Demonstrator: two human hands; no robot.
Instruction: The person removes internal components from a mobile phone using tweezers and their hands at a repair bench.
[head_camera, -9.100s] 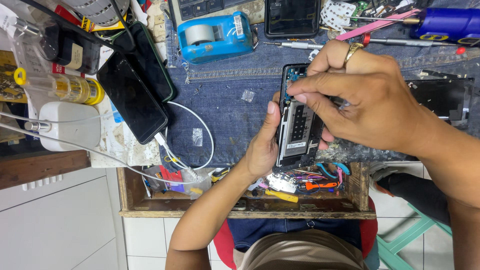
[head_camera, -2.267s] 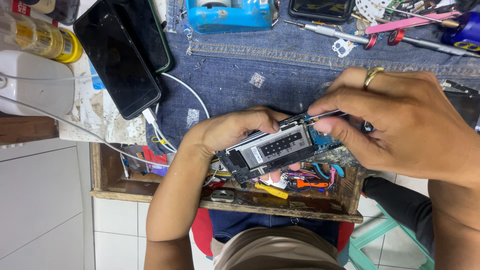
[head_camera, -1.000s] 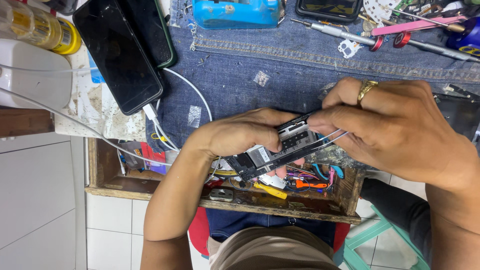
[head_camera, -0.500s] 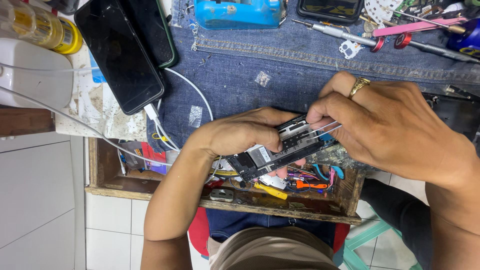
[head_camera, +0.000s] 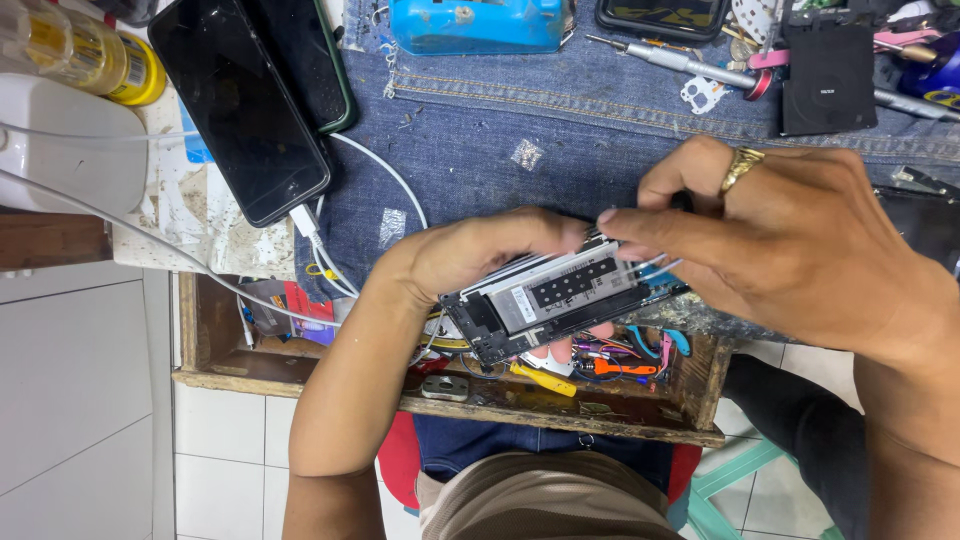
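The left hand (head_camera: 480, 255) clamps the opened phone (head_camera: 555, 305) from beneath, while the right hand (head_camera: 790, 240) pinches thin tweezers (head_camera: 650, 268); steadying that left grip should keep the tips precise.

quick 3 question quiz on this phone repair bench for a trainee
1. True or false: the left hand holds the opened black phone with its back cover off.
2. Which hand wears the gold ring?
3. The white cable plugs into: A) the black phone lying screen-up B) the blue tape dispenser.

Key: 1 true; 2 the right hand; 3 A.
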